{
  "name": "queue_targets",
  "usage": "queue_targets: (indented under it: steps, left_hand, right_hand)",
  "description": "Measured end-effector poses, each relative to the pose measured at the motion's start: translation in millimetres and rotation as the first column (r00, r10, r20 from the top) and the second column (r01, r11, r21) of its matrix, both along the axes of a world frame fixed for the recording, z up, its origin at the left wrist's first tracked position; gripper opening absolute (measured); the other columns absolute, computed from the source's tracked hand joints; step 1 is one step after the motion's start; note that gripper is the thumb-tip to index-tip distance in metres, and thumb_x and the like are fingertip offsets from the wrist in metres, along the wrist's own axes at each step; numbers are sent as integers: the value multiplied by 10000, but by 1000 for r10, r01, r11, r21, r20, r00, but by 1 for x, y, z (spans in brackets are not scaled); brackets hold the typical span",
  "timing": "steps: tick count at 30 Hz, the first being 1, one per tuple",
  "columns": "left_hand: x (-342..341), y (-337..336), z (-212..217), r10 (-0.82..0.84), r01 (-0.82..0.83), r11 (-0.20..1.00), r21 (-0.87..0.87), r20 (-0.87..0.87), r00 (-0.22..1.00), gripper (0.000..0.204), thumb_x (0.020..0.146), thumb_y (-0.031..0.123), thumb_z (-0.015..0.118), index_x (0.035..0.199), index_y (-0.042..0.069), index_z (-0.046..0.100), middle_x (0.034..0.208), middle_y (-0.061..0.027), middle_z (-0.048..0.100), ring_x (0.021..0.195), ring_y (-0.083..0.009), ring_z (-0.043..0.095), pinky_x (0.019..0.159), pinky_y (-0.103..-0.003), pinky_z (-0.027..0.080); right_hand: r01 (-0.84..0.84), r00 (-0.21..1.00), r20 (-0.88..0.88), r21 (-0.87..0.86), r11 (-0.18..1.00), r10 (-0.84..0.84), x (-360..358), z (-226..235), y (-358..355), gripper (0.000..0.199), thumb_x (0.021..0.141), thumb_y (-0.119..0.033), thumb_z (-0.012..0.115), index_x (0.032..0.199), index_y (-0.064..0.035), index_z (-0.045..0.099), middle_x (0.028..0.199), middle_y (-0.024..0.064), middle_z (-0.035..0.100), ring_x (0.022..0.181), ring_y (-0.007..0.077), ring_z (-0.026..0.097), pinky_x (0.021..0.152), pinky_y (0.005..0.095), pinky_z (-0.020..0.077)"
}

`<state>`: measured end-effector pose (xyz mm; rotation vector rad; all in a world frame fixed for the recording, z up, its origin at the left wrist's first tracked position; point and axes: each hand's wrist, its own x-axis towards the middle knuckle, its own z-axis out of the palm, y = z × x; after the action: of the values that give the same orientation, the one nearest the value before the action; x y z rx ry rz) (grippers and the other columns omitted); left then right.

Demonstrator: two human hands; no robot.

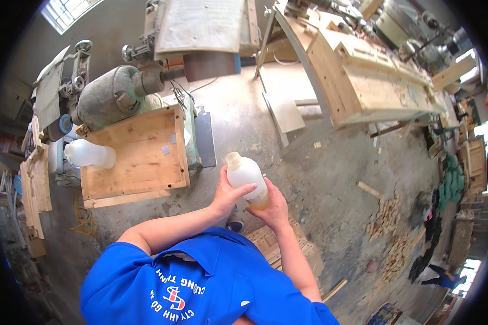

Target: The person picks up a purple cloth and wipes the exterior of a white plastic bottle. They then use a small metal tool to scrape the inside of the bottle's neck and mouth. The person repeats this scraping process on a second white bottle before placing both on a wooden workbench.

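A translucent white plastic bottle (246,172) is held in front of me, tilted, its uncapped-looking neck toward the far left. Amber liquid shows near its base. My left hand (229,190) grips the bottle's left side, the thumb laid across its front. Lower down on the right, my right hand (274,205) is wrapped round the base; some of its fingers are hidden behind the bottle. A second white plastic bottle (92,154) lies or leans at the left edge of a shallow wooden box (135,157), away from both hands.
Beyond the box stands a machine with a large grey motor (111,95) and a sanding drum (211,64). A wooden workbench (363,81) is at the far right. Small wood offcuts (385,219) are heaped on the concrete floor. Slatted wood (263,238) lies near my feet. Another person (447,278) is far right.
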<state>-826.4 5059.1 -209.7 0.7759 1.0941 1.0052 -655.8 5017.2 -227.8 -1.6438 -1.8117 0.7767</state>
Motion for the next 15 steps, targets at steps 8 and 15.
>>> queue_targets:
  steps: [8,15]
  left_hand:
    - [-17,81,11,-111,134,990,-49,324,940,748,763,288,759,1336,127,305,1252,-104,462,1184,-264,482,911,-469,482]
    - [4,128,20,158,-103,975,-195,291,944,683,770,280,750,1284,108,335,1225,-108,460,1139,-263,505,869,-480,506]
  right_hand:
    - [-534,839,-409,-495,686,358,43,53,145,914,615,-234,823,1394,-72,374,1256,142,545,1173,234,510,1001,364,407]
    - [-596,803,-467,-606,526,372,50,43,234,944,626,-298,839,1403,-47,366,1293,118,520,1215,224,470,1031,356,364]
